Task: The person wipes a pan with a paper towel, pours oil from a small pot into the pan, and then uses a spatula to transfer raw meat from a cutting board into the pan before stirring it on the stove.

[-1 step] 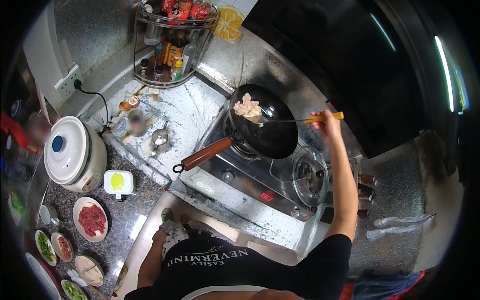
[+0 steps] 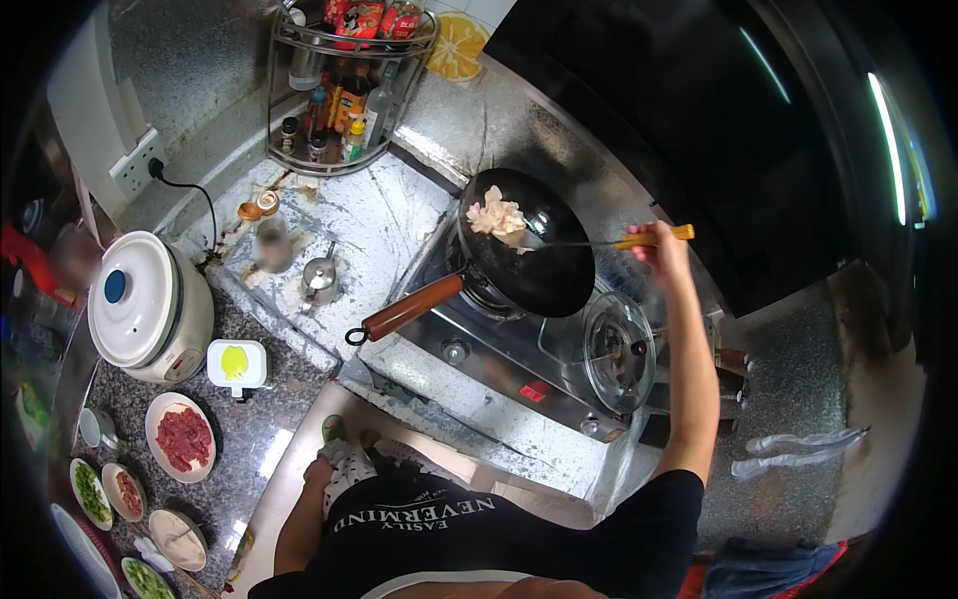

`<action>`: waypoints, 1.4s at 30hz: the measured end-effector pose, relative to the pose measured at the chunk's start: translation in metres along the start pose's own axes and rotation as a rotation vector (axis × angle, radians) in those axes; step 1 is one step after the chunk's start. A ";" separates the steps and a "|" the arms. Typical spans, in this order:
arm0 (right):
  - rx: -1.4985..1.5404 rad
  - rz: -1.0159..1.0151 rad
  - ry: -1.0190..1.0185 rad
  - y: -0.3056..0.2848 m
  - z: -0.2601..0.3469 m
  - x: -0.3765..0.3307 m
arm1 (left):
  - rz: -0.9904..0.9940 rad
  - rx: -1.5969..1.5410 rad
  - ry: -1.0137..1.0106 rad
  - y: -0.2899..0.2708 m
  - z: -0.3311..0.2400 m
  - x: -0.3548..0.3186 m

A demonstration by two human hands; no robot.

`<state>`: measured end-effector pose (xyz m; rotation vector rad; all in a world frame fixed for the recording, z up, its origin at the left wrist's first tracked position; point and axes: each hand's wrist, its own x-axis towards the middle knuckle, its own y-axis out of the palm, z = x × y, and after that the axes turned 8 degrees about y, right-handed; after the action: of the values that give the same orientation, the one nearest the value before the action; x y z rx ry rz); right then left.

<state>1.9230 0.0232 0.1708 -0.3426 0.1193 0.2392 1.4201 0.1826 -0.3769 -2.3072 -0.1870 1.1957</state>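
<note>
My right hand (image 2: 659, 252) is closed around the yellow handle of a spatula (image 2: 574, 244) with a thin metal shaft. Its blade reaches into a black wok (image 2: 559, 285), beside a clump of pale meat pieces (image 2: 496, 215) on the far left part of the wok. The wok sits on a gas stove (image 2: 469, 344), and its brown wooden handle points to the near left, untouched. Down by my leg hangs my left hand (image 2: 318, 471), away from the wok; its fingers are too small and partly hidden to make out.
Left on the counter stand a white rice cooker (image 2: 130, 299), a plate of raw red meat (image 2: 185, 439) and several small dishes of chopped food. A glass lid (image 2: 619, 351) lies right of the wok. Near the corner are a metal pot (image 2: 319, 280) and a seasoning rack (image 2: 344, 90).
My right hand has shifted slightly to the right with the spatula, and the blade has drawn a little away from the meat. My left hand stays where it was.
</note>
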 end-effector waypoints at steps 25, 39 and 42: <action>-0.024 0.120 -0.250 0.044 0.005 -0.016 | -0.060 -0.022 0.030 -0.004 0.002 -0.003; -0.290 0.097 0.064 -0.017 0.032 -0.018 | -0.020 0.044 -0.010 -0.009 -0.005 -0.017; -0.032 0.011 0.099 -0.002 0.008 0.001 | -0.025 0.053 0.015 0.010 0.010 -0.002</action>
<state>1.9251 0.0246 0.1782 -0.3854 0.2155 0.2347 1.4105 0.1777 -0.3851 -2.2614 -0.1762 1.1570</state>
